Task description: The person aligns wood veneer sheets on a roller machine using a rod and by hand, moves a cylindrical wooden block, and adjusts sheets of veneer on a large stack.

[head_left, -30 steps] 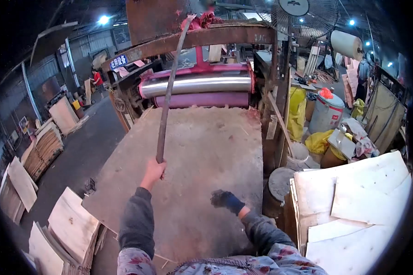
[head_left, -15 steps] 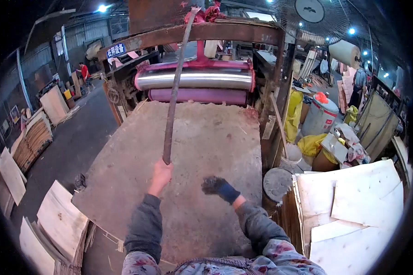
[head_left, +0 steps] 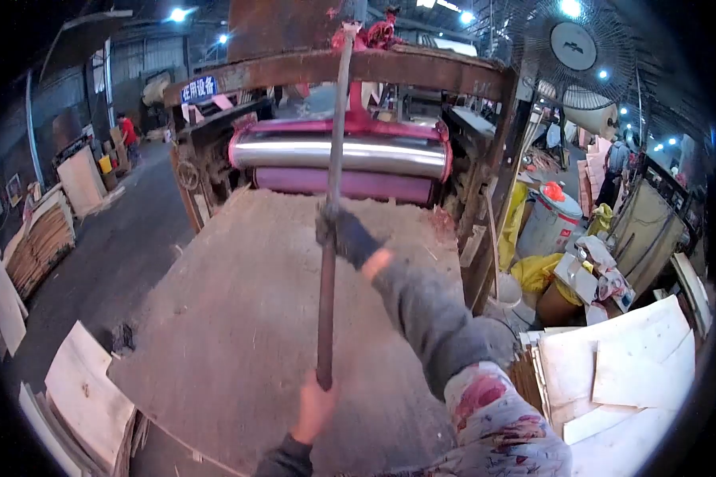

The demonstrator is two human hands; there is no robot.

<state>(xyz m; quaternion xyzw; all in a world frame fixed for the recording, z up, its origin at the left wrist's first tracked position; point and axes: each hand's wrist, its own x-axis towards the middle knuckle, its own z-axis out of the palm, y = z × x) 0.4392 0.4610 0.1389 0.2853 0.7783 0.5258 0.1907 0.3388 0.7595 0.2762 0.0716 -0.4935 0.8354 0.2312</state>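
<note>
A long, dark pole [head_left: 326,310] stands upright in front of me, its far end reaching over the machine's rusty top beam. My left hand [head_left: 316,407], bare, is closed around the pole's lower end. Higher up, my right hand [head_left: 344,235], in a dark glove, is wrapped around the same pole. Both hands are above a wide, dusty board surface [head_left: 239,318] that runs up to the roller machine. Beyond them lie a shiny metal roller [head_left: 342,156] and a purple-pink roller [head_left: 342,183], with pink stain around their frame.
White wood sheets [head_left: 620,381] are stacked at the right, and more sheets [head_left: 87,389] lean at the left. A white drum [head_left: 550,219], yellow bags and a bucket [head_left: 507,302] stand beside the machine. A fan [head_left: 573,48] is at upper right. Two people are in the background.
My right hand has moved up and left from above the board and taken hold of the pole. My left hand and the pole's lower end have come down and towards me.
</note>
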